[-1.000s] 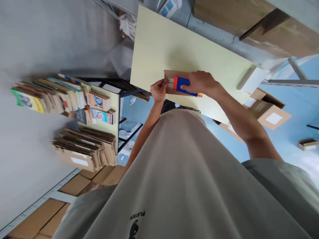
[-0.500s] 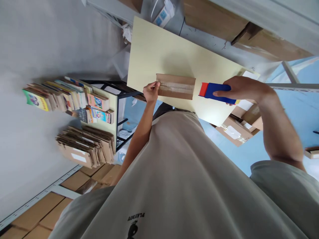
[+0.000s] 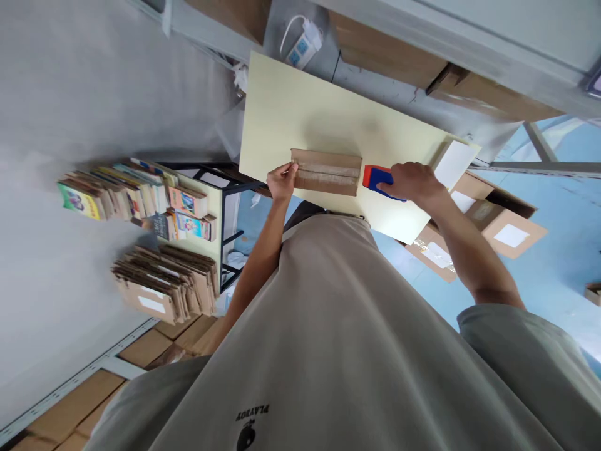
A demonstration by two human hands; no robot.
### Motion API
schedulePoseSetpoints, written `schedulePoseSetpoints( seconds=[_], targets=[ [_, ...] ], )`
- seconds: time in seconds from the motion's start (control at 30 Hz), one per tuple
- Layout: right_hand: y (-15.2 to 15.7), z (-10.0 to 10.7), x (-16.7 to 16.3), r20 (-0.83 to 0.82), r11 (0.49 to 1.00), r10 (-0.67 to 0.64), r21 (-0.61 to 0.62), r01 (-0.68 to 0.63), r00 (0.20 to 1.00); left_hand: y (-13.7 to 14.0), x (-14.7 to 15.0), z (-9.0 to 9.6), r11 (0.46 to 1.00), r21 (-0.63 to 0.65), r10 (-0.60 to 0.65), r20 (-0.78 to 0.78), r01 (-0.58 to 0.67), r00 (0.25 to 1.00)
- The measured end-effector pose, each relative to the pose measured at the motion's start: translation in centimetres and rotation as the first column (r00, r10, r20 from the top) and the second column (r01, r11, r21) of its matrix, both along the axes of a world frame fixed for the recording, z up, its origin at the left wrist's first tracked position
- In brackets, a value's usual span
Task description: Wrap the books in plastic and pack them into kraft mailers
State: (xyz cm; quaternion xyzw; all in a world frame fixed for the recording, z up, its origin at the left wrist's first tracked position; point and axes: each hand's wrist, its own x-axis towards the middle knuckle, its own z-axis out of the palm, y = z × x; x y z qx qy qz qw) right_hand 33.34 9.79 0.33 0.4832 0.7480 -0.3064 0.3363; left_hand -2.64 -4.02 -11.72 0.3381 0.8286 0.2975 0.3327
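Near the person's edge of the pale tabletop point(image 3: 282, 106), it's the cardboard box point(image 3: 327, 172) centre stage, lying flat, clear tape point(image 3: 328, 169) shining along its top! At the cardboard box's left end, the left hand point(image 3: 280, 181), its grip pinched together on the edge. Just beside the cardboard box's right end, the right hand point(image 3: 413, 181), its grip clamped around a blue-and-red tape dispenser point(image 3: 378, 179), red end facing the cardboard! Farther right of the cardboard box, a long white box point(image 3: 454, 164). Well to its left, a row of books point(image 3: 113, 188) and a stack of folded cardboard point(image 3: 162, 285); beyond its far side, a white power strip point(image 3: 301, 51).
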Motion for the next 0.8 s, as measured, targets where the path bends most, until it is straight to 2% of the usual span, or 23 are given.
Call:
schedulePoseSetpoints(
  seconds=[0.1,0.17,0.27,0.43,0.53,0.57,0.6,0.7,0.77,0.8],
  targets=[
    [-2.2,-0.8,-1.5,0.072,0.998,0.011,0.068,-0.016,0.997,0.4,0.4,0.8,0.998,-0.026,0.059,-0.074,-0.061,0.996],
    [-3.5,-1.1,-1.9,0.093,0.999,0.001,0.053,-0.006,0.996,0.6,0.6,1.2,0.998,-0.039,0.054,-0.065,-0.057,0.996],
    [-5.3,-1.0,-1.7,0.06,0.994,-0.102,0.038,0.1,0.993,0.9,0.5,1.5,0.998,-0.055,0.029,-0.035,-0.031,0.999],
    [-6.9,1.6,-1.1,0.004,0.935,-0.345,0.087,0.344,0.938,2.0,0.5,2.1,0.995,-0.1,-0.038,-0.119,0.026,0.992],
    [-7.0,4.2,-1.1,-0.061,0.89,-0.429,0.141,0.434,0.901,4.1,2.4,3.9,0.984,0.073,-0.143,-0.195,0.16,0.97],
    [-7.0,5.2,-1.1,-0.094,0.874,-0.448,0.167,0.457,0.889,5.0,3.6,5.0,0.955,0.163,-0.211,-0.208,0.247,0.955],
    [-6.8,6.2,-1.1,-0.132,0.853,-0.462,0.203,0.481,0.877,5.9,5.0,6.3,0.9,0.261,-0.297,-0.217,0.349,0.93],
    [-6.1,9.3,-1.0,-0.275,0.754,-0.472,0.367,0.545,0.838,8.6,10.3,11.4,0.646,0.486,-0.511,-0.298,0.589,0.806],
    [-5.2,11.4,-0.9,-0.362,0.665,-0.44,0.483,0.569,0.822,10.3,13.8,15.0,0.463,0.582,-0.595,-0.354,0.668,0.722],
    [-4.6,12.3,-0.9,-0.396,0.622,-0.414,0.534,0.572,0.82,11.2,15.3,16.6,0.393,0.617,-0.617,-0.373,0.682,0.693]
  ],
)
